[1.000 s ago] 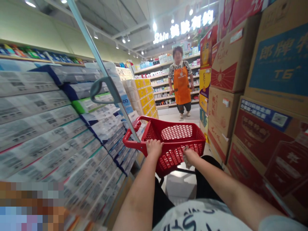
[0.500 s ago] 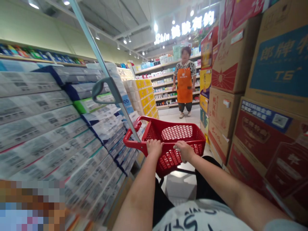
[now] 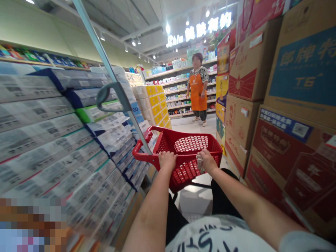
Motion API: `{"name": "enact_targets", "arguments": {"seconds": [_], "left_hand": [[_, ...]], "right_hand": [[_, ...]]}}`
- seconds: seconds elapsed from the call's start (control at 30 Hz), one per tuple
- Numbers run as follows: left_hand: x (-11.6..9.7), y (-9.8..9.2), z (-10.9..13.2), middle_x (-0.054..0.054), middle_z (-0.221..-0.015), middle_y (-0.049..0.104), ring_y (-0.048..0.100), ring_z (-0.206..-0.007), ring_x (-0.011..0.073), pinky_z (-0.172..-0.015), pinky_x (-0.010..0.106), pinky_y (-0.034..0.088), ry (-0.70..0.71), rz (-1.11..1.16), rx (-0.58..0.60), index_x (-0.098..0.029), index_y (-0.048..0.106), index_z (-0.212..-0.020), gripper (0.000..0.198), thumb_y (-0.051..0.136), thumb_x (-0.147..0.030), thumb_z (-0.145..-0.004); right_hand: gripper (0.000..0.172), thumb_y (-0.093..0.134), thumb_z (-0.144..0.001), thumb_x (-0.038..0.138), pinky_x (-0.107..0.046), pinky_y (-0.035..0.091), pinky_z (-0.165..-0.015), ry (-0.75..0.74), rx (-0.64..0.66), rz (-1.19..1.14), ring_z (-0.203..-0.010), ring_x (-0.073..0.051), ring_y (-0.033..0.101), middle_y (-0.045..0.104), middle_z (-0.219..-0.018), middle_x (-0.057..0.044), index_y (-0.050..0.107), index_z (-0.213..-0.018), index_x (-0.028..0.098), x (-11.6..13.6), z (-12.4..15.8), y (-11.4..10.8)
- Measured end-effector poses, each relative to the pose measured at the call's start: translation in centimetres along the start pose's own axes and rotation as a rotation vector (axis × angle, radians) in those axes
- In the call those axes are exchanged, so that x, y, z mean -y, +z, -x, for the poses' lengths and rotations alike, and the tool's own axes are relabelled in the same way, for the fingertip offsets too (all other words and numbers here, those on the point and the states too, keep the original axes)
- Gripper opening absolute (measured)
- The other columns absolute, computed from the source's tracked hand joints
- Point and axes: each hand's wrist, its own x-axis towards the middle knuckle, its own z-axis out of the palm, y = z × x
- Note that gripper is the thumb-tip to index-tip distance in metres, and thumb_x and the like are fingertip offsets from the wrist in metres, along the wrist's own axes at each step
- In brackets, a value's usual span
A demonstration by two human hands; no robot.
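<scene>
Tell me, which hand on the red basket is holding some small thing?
The right hand holds a small crumpled item; the left hand only grips the rim of the red basket, nothing visible in it.

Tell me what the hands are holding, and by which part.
The left hand and right hand both grip the near rim of a red plastic shopping basket; the right hand also pinches a small crumpled pale item, unidentifiable.

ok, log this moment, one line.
left hand: gripping red shopping basket rim | right hand: on rim, holding crumpled item | ahead: person in orange apron

White printed T-shirt (image 3: pixel 212 238), black pants (image 3: pixel 174 224).
</scene>
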Motion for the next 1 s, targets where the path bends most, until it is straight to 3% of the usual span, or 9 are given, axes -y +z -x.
{"name": "enact_targets", "arguments": {"seconds": [0.2, 0.27, 0.33, 0.47, 0.6, 0.67, 0.8, 0.9, 1.0], "left_hand": [[0.0, -0.2, 0.1, 0.007, -0.106, 0.064, 0.048, -0.103, 0.0245, -0.097, 0.043, 0.021, 0.014, -0.007, 0.026, -0.024, 0.066, -0.097, 0.044, 0.03, -0.049, -0.092], [-0.1, -0.3, 0.2, 0.007, -0.106, 0.064, 0.047, -0.104, 0.0243, -0.097, 0.043, 0.021, 0.005, -0.015, 0.025, -0.024, 0.066, -0.097, 0.044, 0.03, -0.049, -0.092], [-0.1, -0.3, 0.3, 0.007, -0.106, 0.064, 0.047, -0.104, 0.0244, -0.097, 0.043, 0.02, 0.003, -0.017, 0.015, -0.024, 0.066, -0.097, 0.044, 0.03, -0.048, -0.092], [0.0, -0.2, 0.3, 0.008, -0.105, 0.063, 0.047, -0.103, 0.0246, -0.097, 0.043, 0.019, 0.018, 0.004, 0.012, -0.023, 0.066, -0.096, 0.044, 0.03, -0.049, -0.092], [0.0, -0.1, 0.2, 0.008, -0.104, 0.063, 0.047, -0.104, 0.0253, -0.097, 0.044, 0.019, 0.012, 0.021, 0.013, -0.022, 0.066, -0.096, 0.045, 0.03, -0.049, -0.092], [-0.1, -0.1, 0.3, 0.008, -0.104, 0.063, 0.047, -0.103, 0.0255, -0.096, 0.043, 0.02, 0.011, 0.023, 0.007, -0.022, 0.065, -0.096, 0.044, 0.031, -0.049, -0.092], [-0.1, -0.2, 0.5, 0.008, -0.104, 0.063, 0.046, -0.105, 0.0258, -0.097, 0.044, 0.019, 0.011, 0.042, 0.013, -0.022, 0.065, -0.095, 0.043, 0.031, -0.048, -0.092], [-0.1, -0.4, 0.6, 0.009, -0.104, 0.063, 0.046, -0.106, 0.0265, -0.097, 0.044, 0.018, 0.017, 0.06, 0.036, -0.022, 0.065, -0.096, 0.044, 0.031, -0.048, -0.092], [-0.2, -0.5, 0.4, 0.008, -0.106, 0.063, 0.046, -0.106, 0.0264, -0.097, 0.044, 0.018, 0.011, 0.057, 0.053, -0.023, 0.065, -0.098, 0.045, 0.03, -0.05, -0.091]], "right_hand": [[0.018, 0.044, -0.08, 0.01, -0.03, 0.04, -0.076, 0.112, 0.03, 0.137, -0.095, -0.022, 0.043, 0.051, -0.096, -0.008, 0.06, -0.081, 0.019, 1.4, 0.2, -0.4], [0.016, 0.044, -0.081, 0.011, -0.028, 0.039, -0.073, 0.103, 0.053, 0.118, -0.091, -0.02, 0.045, 0.051, -0.096, -0.007, 0.058, -0.081, 0.019, 1.7, -0.1, -0.3], [0.015, 0.045, -0.079, 0.01, -0.027, 0.038, -0.069, 0.188, 0.057, 0.09, -0.082, -0.018, 0.047, 0.051, -0.093, -0.006, 0.056, -0.085, 0.018, 1.5, 0.0, -0.1], [0.009, 0.046, -0.079, 0.018, -0.029, 0.038, -0.064, 0.472, -0.153, -0.051, -0.07, -0.016, 0.047, 0.048, -0.087, -0.005, 0.049, -0.087, 0.02, 1.6, -0.4, 0.0], [0.009, 0.042, -0.081, 0.019, -0.032, 0.041, -0.076, 0.296, -0.333, -0.199, -0.082, -0.019, 0.048, 0.048, -0.094, -0.007, 0.048, -0.087, 0.02, 3.3, -2.5, -0.3], [0.014, 0.042, -0.08, 0.015, -0.033, 0.041, -0.079, 0.197, -0.236, -0.18, -0.087, -0.019, 0.048, 0.049, -0.098, -0.009, 0.05, -0.09, 0.018, 3.7, -2.9, -0.2], [0.028, 0.049, -0.074, 0.009, -0.034, 0.039, -0.087, -0.077, 0.175, -0.002, -0.1, -0.021, 0.047, 0.056, -0.107, -0.009, 0.057, -0.099, 0.017, 2.7, -1.4, 0.3], [0.045, 0.053, -0.072, 0.007, -0.038, 0.032, -0.096, -0.223, 0.271, 0.139, -0.114, -0.023, 0.042, 0.054, -0.123, -0.008, 0.055, -0.115, 0.019, 1.5, -0.7, 0.1], [0.052, 0.056, -0.068, 0.005, -0.039, 0.036, -0.092, -0.256, 0.366, 0.215, -0.11, -0.024, 0.045, 0.056, -0.124, -0.008, 0.056, -0.118, 0.019, 0.9, -1.3, -0.4]]}}
